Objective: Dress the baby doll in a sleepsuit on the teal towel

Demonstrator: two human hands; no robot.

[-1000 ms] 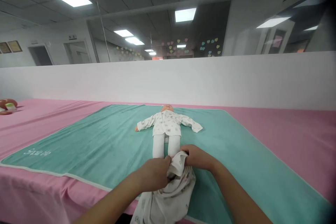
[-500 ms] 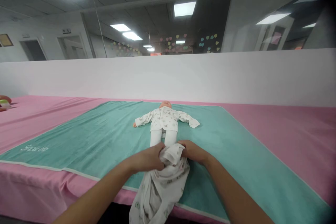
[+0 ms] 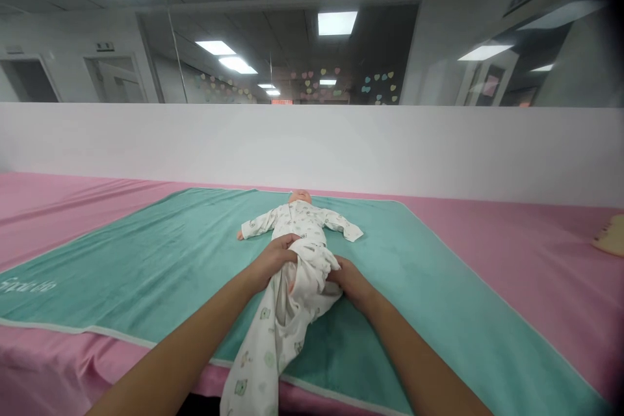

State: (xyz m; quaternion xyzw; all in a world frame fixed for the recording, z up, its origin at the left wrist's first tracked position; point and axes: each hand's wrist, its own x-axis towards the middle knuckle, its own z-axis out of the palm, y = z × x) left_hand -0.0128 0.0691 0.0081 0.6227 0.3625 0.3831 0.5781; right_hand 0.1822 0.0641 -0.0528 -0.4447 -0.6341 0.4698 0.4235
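A baby doll (image 3: 298, 220) in a white printed top lies on its back on a teal blanket (image 3: 160, 260), head toward the far wall. White printed trousers (image 3: 277, 325) cover its legs up to the waist, and the loose end trails over the table's near edge. My left hand (image 3: 271, 259) grips the trousers' waistband at the doll's left hip. On the other side my right hand (image 3: 350, 281) holds the fabric, fingers closed on it.
The blanket lies on a pink-covered table (image 3: 526, 253) that runs along a low white wall (image 3: 439, 149) with glass above. A beige object (image 3: 609, 235) sits at the far right edge of the table.
Both hands have pushed the bunched trousers from the doll's feet up along its legs to the waist. The camera has turned slightly right.
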